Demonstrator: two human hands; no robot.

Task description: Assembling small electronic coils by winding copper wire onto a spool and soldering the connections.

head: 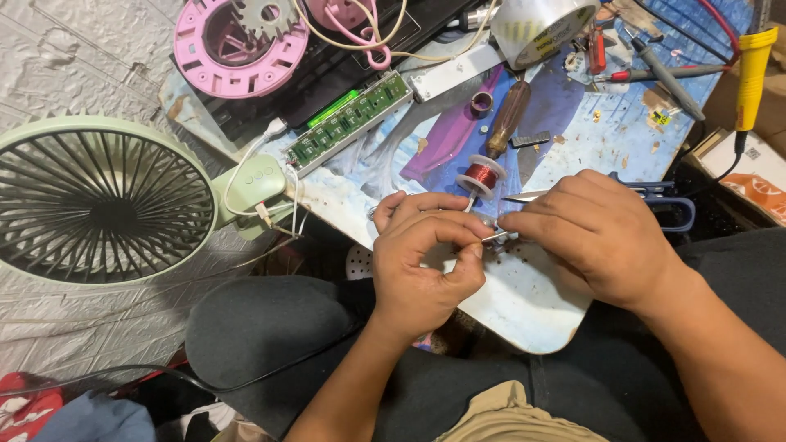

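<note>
Seemingly small work is being carried out amid large clutter: a pale green round desk fan (102,200) with a dark ribbed grille is seen lying at the left edge, its white cable (246,160) trailing toward a worn, blue-and-white painted work board (532,311) balanced across the lap of a seated person. Behind it, a pink round plastic fan housing (237,49) and a roll of clear packing tape (540,24) are crowded at the back, where a long green circuit board (348,121) is laid diagonally. A brown-handled screwdriver (508,119), a yellow-handled soldering iron (752,78) and blue-handled scissors (667,205) lie close to the hands and could be knocked if an elbow were swung. At the board's middle, a thin metal pin-like part (496,236) is pinched between thumb and forefinger of the left hand (422,266), fingers closed on it, while the right hand (594,233) is closed on its other end; what else is gripped there cannot be made out. A small white spool of copper-red wire (481,174) stands just beyond the fingers. By judgement, the fine piece could slip and be lost among the debris, or the unsteady board could tip.
</note>
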